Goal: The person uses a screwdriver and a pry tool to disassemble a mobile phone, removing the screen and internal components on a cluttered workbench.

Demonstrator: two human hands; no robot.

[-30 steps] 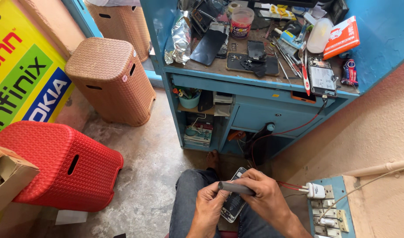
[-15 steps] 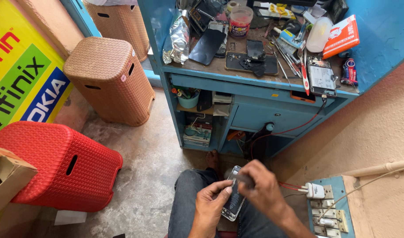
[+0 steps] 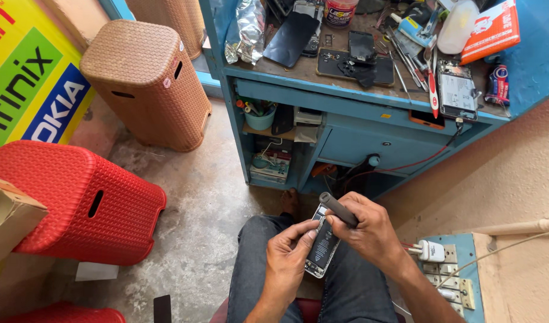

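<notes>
Head view — your left hand [image 3: 291,258] cups the opened phone [image 3: 322,246] over your lap, fingers curled round its edge. Your right hand [image 3: 370,230] is closed on a dark grey tool handle [image 3: 338,209], set against the phone's upper end. Phone back off, black battery showing. Orange-and-white box [image 3: 488,31] on blue bench [image 3: 358,101]; yellow-green-blue sign [image 3: 29,90] far left.

A red woven-pattern plastic stool [image 3: 83,200] and a tan woven-pattern plastic stool [image 3: 146,84] are seen on grey concrete floor [image 3: 190,215]; the wooden workbench [image 3: 346,113] is painted blue, and a dark grey cylindrical tool [image 3: 338,209] is seen.
</notes>
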